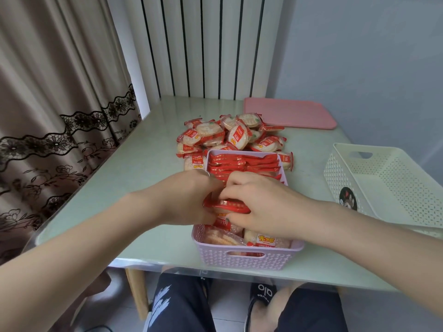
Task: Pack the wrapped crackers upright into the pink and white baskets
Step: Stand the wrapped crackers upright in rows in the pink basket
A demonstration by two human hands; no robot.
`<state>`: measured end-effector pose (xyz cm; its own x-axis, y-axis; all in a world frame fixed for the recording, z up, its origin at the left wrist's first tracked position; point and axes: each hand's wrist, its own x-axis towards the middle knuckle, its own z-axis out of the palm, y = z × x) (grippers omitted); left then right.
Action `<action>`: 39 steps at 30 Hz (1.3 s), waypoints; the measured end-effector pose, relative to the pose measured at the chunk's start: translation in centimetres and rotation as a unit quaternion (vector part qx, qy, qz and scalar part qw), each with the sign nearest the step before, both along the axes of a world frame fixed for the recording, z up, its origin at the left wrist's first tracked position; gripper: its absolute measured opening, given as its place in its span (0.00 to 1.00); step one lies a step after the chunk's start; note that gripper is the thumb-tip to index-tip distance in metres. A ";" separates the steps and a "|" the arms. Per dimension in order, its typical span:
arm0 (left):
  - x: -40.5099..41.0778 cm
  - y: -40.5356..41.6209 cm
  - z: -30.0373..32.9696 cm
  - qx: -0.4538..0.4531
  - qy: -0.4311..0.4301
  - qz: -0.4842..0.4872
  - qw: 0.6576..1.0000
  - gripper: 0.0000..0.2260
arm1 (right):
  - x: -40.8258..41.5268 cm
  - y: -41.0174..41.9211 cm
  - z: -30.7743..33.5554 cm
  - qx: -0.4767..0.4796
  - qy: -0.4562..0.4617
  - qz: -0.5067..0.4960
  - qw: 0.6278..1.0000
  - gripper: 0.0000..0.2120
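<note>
Head view: both forearms reach in over the near edge of the table (124, 178), meeting above the pink basket (247, 258).
Left hand (189, 200): fingers curled down into the basket, closed around the left end of a red-wrapped cracker packet (227, 205); fingertips hidden behind the wrapper.
Right hand (259, 207): fingers bent and gripping the same packet from the right; thumb side pressed toward the left hand, the two hands touching at the knuckles.
Held packet: on edge, roughly upright, in the middle of the basket, above the packets below it.
Pink basket: at the near table edge; far half filled with a row of packets (242, 164) standing on edge; near end holds a few packets lying flatter.
Loose pile of packets (230, 135): on the table just behind the basket, touching its far wall.
White basket (388, 188): to the right, well apart from the hands, tilted; interior bare.
Pink tray (290, 113): flat at the far right corner, just beside the pile.
</note>
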<state>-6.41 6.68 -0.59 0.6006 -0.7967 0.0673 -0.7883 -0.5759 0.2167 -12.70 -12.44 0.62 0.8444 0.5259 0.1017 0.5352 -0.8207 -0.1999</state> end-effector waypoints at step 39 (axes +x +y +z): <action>-1.3 -0.2 1.9 -0.005 0.105 -0.076 0.992 0.13 | -0.6 -1.1 3.4 0.340 0.338 -0.181 0.859 0.08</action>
<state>-7.68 6.48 1.26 0.4758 -0.8787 -0.0387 -0.8022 -0.4516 0.3906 -13.34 -13.58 4.05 0.9273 0.2299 -0.2954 -0.1565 -0.4789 -0.8638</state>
